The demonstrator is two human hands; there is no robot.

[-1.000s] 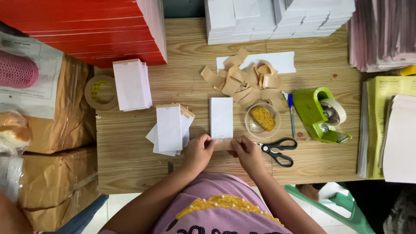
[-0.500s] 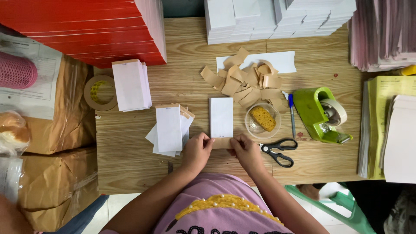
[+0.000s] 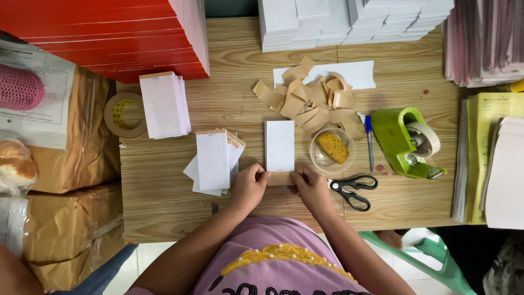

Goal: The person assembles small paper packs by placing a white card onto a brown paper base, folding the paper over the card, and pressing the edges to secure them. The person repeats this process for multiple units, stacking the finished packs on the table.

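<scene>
From above, I saw my left hand [image 3: 248, 187] and right hand [image 3: 311, 187] each pinching an end of a brown tape strip [image 3: 280, 178], seemingly over the near edge of a white paper pad [image 3: 279, 146] on the counter [image 3: 229, 82]; pressing evenly outward would seat it flat.

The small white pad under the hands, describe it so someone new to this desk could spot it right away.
On the wooden table, look at the near edge, where the left hand and right hand meet. The white pad lies upright between them, left of the sponge dish. Unlike the other pads, both hands press its brown strip.
</scene>
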